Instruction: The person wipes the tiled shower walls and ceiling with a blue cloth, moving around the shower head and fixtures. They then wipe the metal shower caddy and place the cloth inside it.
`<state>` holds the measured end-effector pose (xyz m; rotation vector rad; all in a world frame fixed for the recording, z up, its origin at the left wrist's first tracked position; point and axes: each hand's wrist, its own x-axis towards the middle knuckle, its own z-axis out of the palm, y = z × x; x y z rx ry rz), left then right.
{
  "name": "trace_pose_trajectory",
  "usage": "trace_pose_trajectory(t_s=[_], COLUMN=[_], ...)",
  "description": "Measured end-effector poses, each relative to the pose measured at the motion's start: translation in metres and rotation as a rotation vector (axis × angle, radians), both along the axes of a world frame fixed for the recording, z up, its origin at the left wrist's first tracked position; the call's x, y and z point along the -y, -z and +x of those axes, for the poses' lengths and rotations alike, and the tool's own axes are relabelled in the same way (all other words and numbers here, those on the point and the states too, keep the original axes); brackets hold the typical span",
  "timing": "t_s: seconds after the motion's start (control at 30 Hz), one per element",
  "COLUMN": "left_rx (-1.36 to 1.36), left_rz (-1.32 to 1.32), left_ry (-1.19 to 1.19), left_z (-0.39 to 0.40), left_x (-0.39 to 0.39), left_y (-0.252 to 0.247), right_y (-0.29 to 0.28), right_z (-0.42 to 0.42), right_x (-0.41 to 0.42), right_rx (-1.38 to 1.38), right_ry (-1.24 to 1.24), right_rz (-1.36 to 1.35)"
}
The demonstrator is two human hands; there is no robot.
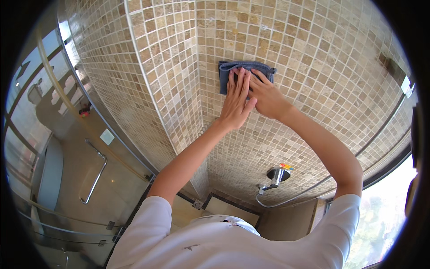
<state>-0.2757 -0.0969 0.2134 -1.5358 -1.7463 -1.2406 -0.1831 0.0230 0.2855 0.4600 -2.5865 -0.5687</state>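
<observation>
A folded blue-grey cloth (224,80) lies flat against the mosaic-tiled wall (295,67), near the inner corner. My left hand (237,99) rests on it with the fingers stretched upward and the thumb out to the right. My right hand (267,95) presses on the cloth's right part, its fingers pointing up and left against my left hand's fingers. Both hands pin the cloth to the tiles with their palms and fingers; neither is seen wrapped around it. The cloth's middle is hidden under the fingers.
A chrome shower mixer (278,175) with a metal hose (302,195) sits low on the wall. To the left stands a glass shower door with a chrome handle (97,181). A floor drain (197,204) lies below. A bright window (383,208) is at the right.
</observation>
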Motion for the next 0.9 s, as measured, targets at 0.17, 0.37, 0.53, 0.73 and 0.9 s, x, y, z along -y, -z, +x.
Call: trace_pose_trajectory(t_s=[0.17, 0.37, 0.53, 0.73, 0.9], left_rx=[-0.235, -0.436, -0.507, -0.462, -0.585], left_rz=[0.019, 0.154, 0.173, 0.118, 0.022], left_ry=[-0.168, -0.369, -0.34, -0.294, -0.336], left_z=[0.014, 0.039, 0.093, 0.146, 0.125], left_x=[-0.044, -0.085, -0.131, -0.164, -0.15], left_y=[-0.004, -0.053, -0.079, -0.07, -0.072], right_y=[-0.025, -0.049, -0.042, -0.021, -0.017], right_z=[0.083, 0.204, 0.243, 0.211, 0.207], right_x=[-0.029, -0.093, -0.135, -0.137, -0.14], right_rx=[-0.021, -0.238, -0.511, -0.696, -0.748], right_ry=[-0.05, 0.156, 0.315, 0.447, 0.51], right_rz=[-0.077, -0.022, -0.062, -0.075, -0.116])
